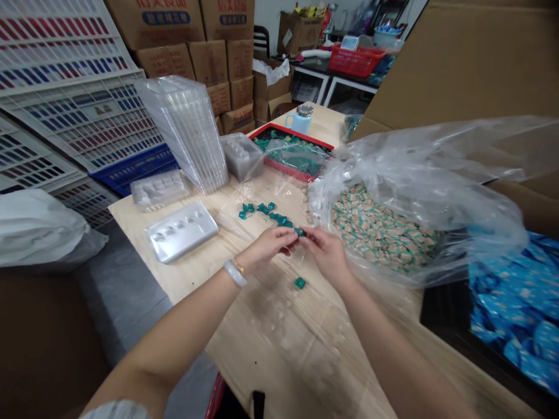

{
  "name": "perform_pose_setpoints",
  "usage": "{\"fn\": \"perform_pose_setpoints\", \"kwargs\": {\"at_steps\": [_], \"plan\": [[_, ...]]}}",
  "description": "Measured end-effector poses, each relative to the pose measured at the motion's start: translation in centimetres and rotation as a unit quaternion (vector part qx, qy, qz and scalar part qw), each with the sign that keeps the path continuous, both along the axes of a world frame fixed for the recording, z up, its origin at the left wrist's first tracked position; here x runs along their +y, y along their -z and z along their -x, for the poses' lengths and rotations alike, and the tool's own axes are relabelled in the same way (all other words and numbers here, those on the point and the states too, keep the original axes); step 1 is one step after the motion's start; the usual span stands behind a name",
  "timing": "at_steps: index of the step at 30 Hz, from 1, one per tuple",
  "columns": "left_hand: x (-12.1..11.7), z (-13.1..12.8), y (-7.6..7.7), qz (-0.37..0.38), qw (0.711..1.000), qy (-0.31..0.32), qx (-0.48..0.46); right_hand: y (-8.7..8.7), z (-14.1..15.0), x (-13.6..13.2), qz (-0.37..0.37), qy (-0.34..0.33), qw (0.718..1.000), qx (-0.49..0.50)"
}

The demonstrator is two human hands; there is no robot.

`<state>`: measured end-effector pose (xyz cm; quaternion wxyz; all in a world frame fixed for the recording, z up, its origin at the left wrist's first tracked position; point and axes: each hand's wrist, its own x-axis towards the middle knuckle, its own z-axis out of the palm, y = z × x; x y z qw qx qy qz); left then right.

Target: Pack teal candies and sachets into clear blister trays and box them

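**A teal wrapped square (299, 232), pinched tight**

A large cardboard carton (463, 70) fills the upper right, and brown cartons (187, 64) stand stacked beyond the wooden table (279, 343); their red print and blue labels are too blurred to read. On the right, a clear plastic bag (419, 174) slumps open around a heap of beige-and-teal wrapped pieces (379, 227). Below it, a black bin (445, 314) holds blue wrapped pieces (515, 302).

Further along the table, a red-rimmed tray (266, 135) holds teal pieces (292, 154) under loose clear film. A tilted stack of clear moulded trays (183, 137) stands at the left, near a silvery moulded tray (181, 231) lying flat. A pale blue mug (297, 123) with a metal lid sits behind the red-rimmed tray.

Loose teal squares (262, 210) curve across the wood, and a single one (299, 283) lies apart. Above the table, the left hand (268, 247) and right hand (325, 256) come together, their fingers pressed on the held square at the end of that curve.
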<state>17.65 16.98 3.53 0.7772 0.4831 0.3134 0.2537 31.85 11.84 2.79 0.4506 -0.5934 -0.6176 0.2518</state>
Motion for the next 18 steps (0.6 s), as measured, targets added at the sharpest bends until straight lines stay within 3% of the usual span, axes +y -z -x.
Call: {"fn": "perform_pose_setpoints", "kwargs": {"at_steps": [5,7,8,11,13,16,18], "plan": [[-5.9,2.5,0.6,-0.059,0.990,0.094,0.092,0.8,1.8,-8.6,0.081,-0.006,0.996,0.024],[-7.7,3.4,1.1,-0.153,0.970,0.064,0.178,1.7,2.2,-10.7,0.086,0.030,0.996,-0.020],[-8.5,3.8,1.3,-0.230,0.947,0.044,0.222,2.1,2.4,-11.3,0.087,0.042,0.993,-0.066],[-10.1,4.7,2.0,-0.439,0.843,0.051,0.306,2.7,3.1,-11.2,0.117,0.027,0.965,-0.235],[-10.8,4.9,2.4,-0.494,0.800,0.095,0.327,2.6,3.8,-10.4,0.163,0.006,0.932,-0.325],[-11.3,5.0,2.9,-0.514,0.782,0.120,0.330,2.7,4.8,-9.4,0.209,0.005,0.894,-0.396],[-11.6,5.1,3.0,-0.521,0.779,0.112,0.330,3.2,5.0,-9.6,0.208,0.018,0.897,-0.390]]}}
